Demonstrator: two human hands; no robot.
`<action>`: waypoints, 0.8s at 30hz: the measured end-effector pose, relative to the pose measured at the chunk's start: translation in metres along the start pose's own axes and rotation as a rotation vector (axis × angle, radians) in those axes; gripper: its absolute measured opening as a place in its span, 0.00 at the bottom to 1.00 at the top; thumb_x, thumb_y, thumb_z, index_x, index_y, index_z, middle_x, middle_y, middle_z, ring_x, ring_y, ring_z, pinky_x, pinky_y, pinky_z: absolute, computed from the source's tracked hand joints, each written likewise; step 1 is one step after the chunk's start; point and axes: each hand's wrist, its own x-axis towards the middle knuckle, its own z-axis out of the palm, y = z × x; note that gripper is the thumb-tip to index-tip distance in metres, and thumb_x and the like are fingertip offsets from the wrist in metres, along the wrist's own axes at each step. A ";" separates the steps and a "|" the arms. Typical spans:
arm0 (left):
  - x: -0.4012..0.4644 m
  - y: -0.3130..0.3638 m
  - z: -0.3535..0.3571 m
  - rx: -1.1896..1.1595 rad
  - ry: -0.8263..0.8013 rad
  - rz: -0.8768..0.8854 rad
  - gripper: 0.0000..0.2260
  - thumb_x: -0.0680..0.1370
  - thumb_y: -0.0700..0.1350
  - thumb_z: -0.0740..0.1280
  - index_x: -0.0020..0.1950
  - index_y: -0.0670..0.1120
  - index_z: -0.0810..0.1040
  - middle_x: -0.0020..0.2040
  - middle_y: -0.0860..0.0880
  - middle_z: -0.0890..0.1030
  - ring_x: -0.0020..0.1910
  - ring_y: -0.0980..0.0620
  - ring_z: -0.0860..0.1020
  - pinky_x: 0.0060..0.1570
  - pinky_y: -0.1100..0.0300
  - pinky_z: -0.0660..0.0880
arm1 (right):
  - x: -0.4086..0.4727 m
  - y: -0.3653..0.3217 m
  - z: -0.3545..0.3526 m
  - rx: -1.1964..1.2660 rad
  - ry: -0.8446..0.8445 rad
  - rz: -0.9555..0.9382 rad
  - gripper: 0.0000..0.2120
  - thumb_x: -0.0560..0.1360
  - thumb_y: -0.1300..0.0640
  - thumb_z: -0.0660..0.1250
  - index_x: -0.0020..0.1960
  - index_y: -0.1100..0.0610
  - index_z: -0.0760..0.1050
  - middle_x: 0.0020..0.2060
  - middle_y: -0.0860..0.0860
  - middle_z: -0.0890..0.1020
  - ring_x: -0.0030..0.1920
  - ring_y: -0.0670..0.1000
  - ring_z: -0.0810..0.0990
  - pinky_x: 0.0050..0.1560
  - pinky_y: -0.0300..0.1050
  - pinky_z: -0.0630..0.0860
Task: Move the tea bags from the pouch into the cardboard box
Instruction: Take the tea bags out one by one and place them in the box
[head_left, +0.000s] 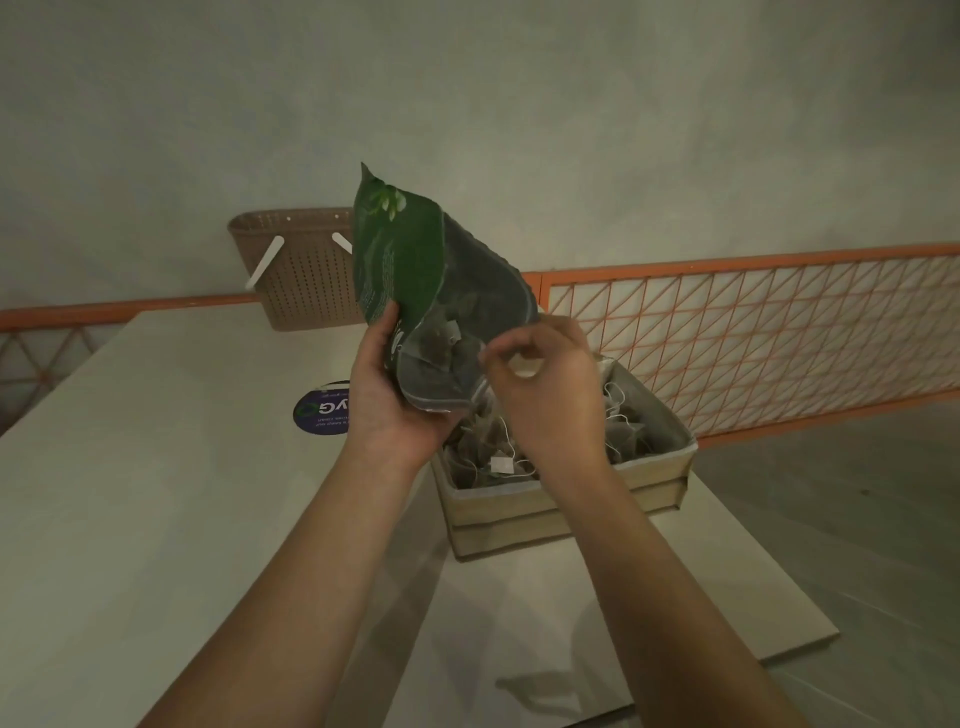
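Observation:
A dark green pouch (405, 260) is tipped mouth-down above the cardboard box (519, 512). My left hand (387, 400) grips the pouch near its open mouth. Grey tea bags (441, 338) show inside the opening. My right hand (545, 389) is at the mouth's right edge, its fingers curled and pinching a small white tag. Several tea bags (623, 434) with white strings and tags lie in the box, partly hidden by my hands.
The box stands on a pale table (156, 493) near its right edge. A perforated brown basket (306, 270) sits at the back. A round blue sticker (322, 410) lies left of the box. An orange mesh railing (753, 332) runs behind.

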 end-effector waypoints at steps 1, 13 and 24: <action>0.000 0.000 0.000 0.006 -0.005 0.001 0.24 0.78 0.58 0.67 0.68 0.44 0.80 0.67 0.40 0.79 0.70 0.40 0.75 0.74 0.45 0.67 | 0.002 -0.001 -0.004 0.072 0.041 0.006 0.03 0.73 0.56 0.74 0.42 0.50 0.80 0.52 0.46 0.76 0.52 0.45 0.77 0.46 0.28 0.73; 0.001 -0.002 -0.001 0.024 0.030 0.046 0.23 0.79 0.56 0.66 0.71 0.49 0.77 0.67 0.42 0.80 0.68 0.40 0.77 0.71 0.43 0.70 | 0.032 -0.023 -0.063 0.681 0.093 0.167 0.06 0.76 0.60 0.70 0.49 0.60 0.74 0.46 0.59 0.84 0.36 0.55 0.85 0.39 0.47 0.82; 0.005 0.001 -0.007 -0.013 -0.033 0.044 0.24 0.79 0.56 0.66 0.74 0.50 0.75 0.71 0.44 0.77 0.71 0.39 0.74 0.74 0.46 0.67 | 0.024 0.003 -0.063 0.604 -0.076 0.273 0.07 0.76 0.62 0.69 0.51 0.64 0.74 0.47 0.58 0.84 0.38 0.57 0.85 0.41 0.47 0.83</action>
